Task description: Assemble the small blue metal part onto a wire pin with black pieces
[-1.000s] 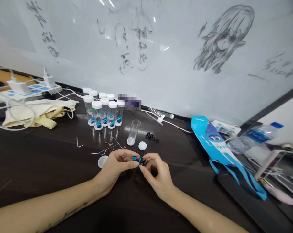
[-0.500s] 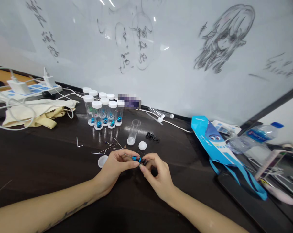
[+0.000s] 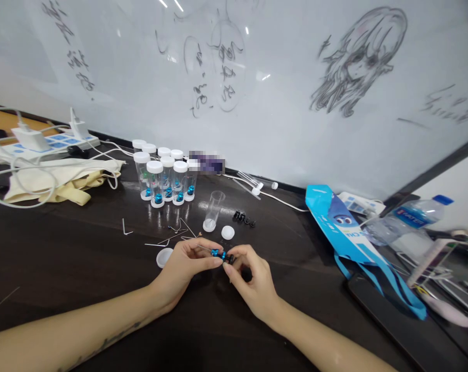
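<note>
Between my fingertips is a small blue and black metal part [image 3: 219, 253] with a thin metal rod running out of its left end. My left hand [image 3: 187, 261] pinches its blue left side between thumb and fingers. At the black right end, my right hand [image 3: 253, 276] is closed with thumb and fingertips on the part. Just beyond my hands stand an open clear tube [image 3: 214, 211] with a white base and a small white cap [image 3: 228, 232]. A round white lid [image 3: 164, 257] lies beside my left hand. Several black pieces [image 3: 244, 218] lie in a row farther back.
Several white-capped clear tubes [image 3: 155, 185] with blue parts inside stand at the back left. Bent wires and an L-shaped hex key [image 3: 126, 227] lie nearby. On the right are a blue bag [image 3: 350, 227], a water bottle [image 3: 410, 219] and a black tablet-like slab [image 3: 389, 320]. A whiteboard [image 3: 273, 129] rises behind.
Almost nothing differs. Both hands keep their places on the blue and black part, which looks very slightly turned at its black end.
</note>
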`<state>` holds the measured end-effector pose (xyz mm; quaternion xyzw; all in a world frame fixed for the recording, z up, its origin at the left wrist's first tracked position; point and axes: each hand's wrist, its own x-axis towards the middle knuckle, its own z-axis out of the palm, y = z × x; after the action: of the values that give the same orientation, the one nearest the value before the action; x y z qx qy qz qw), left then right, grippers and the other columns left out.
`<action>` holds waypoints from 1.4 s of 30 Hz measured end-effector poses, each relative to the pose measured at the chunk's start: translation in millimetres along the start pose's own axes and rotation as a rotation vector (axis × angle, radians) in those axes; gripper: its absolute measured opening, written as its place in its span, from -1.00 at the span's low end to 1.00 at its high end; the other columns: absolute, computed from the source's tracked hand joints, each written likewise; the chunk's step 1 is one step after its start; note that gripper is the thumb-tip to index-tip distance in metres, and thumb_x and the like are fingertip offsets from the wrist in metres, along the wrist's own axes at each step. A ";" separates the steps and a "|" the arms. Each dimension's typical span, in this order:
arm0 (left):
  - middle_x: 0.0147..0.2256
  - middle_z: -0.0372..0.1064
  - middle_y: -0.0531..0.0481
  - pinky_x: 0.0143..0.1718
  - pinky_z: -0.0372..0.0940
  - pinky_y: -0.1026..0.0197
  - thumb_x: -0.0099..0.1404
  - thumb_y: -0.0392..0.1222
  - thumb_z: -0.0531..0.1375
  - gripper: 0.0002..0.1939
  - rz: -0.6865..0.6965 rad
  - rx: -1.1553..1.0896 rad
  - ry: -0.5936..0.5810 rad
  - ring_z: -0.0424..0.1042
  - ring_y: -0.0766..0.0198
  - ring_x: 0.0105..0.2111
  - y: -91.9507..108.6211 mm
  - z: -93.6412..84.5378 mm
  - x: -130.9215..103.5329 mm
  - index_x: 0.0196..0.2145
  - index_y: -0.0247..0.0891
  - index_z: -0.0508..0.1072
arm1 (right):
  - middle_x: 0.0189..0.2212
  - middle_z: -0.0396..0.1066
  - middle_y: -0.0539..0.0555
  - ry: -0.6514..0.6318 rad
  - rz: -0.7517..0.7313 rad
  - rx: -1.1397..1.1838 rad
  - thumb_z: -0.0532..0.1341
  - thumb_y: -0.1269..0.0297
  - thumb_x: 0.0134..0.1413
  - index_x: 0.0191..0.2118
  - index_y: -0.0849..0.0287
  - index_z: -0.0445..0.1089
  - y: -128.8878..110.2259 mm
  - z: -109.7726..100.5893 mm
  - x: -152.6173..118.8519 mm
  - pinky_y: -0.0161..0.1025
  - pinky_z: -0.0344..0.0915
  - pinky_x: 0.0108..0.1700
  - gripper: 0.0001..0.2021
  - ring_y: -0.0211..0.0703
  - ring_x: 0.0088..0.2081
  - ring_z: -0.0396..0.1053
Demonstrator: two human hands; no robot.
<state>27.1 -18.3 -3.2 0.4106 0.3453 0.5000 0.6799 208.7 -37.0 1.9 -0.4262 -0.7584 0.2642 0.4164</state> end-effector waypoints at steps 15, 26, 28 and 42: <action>-0.44 0.54 0.08 -0.25 0.30 0.33 0.00 -0.29 0.44 -0.80 -0.006 -0.028 -0.017 0.45 0.34 -0.39 0.4 0.1 0.1 -0.35 -0.19 0.62 | -0.56 0.31 -0.10 0.013 -0.004 -0.017 0.19 0.29 0.21 -0.14 0.11 0.27 0.9 0.1 -0.8 -0.33 0.28 -0.47 -0.87 -0.27 -0.56 0.32; -0.43 0.55 0.07 -0.24 0.29 0.31 0.00 -0.31 0.44 -0.80 -0.004 -0.030 -0.020 0.45 0.34 -0.37 0.3 0.0 -0.5 -0.35 -0.20 0.62 | -0.44 0.35 -0.04 -0.022 0.017 0.024 0.16 0.28 0.25 -0.09 0.11 0.26 -1.0 -2.0 0.2 -0.32 0.27 -0.43 -0.85 -0.27 -0.51 0.33; -0.44 0.55 0.08 -0.24 0.29 0.33 0.00 -0.32 0.44 -0.81 -0.003 -0.032 -0.021 0.45 0.35 -0.37 0.8 0.2 -0.3 -0.35 -0.20 0.62 | -0.40 0.36 -0.03 -0.014 0.004 0.038 0.17 0.31 0.24 -0.06 0.10 0.23 -1.1 -1.7 -0.2 -0.32 0.27 -0.44 -0.82 -0.28 -0.52 0.33; -0.45 0.55 0.10 -0.25 0.30 0.36 0.01 -0.32 0.43 -0.80 -0.009 -0.043 -0.030 0.45 0.38 -0.39 -0.4 -0.3 0.0 -0.34 -0.20 0.62 | -0.44 0.35 -0.05 -0.028 -0.006 0.011 0.17 0.32 0.25 -0.09 0.11 0.27 0.3 -2.0 0.3 -0.34 0.25 -0.44 -0.86 -0.29 -0.52 0.32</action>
<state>27.1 -18.3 -3.7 0.4019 0.3260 0.4981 0.6958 210.5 -36.5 2.9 -0.4181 -0.7640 0.2730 0.4086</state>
